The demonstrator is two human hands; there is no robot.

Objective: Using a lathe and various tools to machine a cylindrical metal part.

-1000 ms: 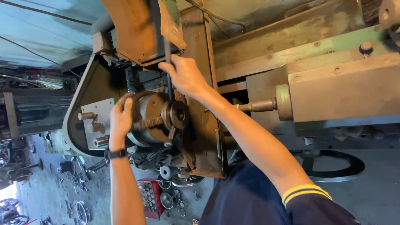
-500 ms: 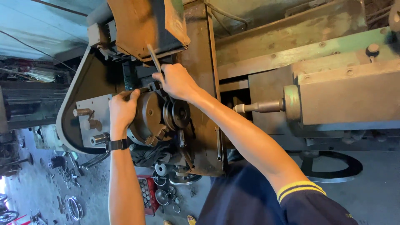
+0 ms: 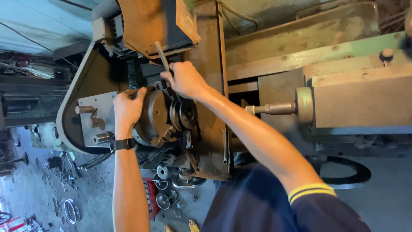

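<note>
I look down at a lathe, and the picture is turned on its side. My left hand [image 3: 128, 108], with a black watch on the wrist, grips the rim of the round steel chuck [image 3: 156, 118]. A dark grooved pulley [image 3: 184, 115] is clamped in the chuck's jaws. My right hand [image 3: 185, 80] is closed on the chuck key [image 3: 162, 55], a metal bar that sticks out of the chuck's upper edge. The key's lower end is hidden by my fingers.
The tailstock [image 3: 356, 101] with its pointed centre [image 3: 268, 108] faces the chuck from the right. Grey levers [image 3: 92, 122] stick out of the headstock panel. On the floor below lie a red crate [image 3: 151, 193] and several metal parts [image 3: 165, 184]. A black ring [image 3: 347, 174] lies lower right.
My right hand has pulled the chuck key down and towards the chuck's left side. My left hand stays on the chuck rim. The camera view has shifted slightly.
</note>
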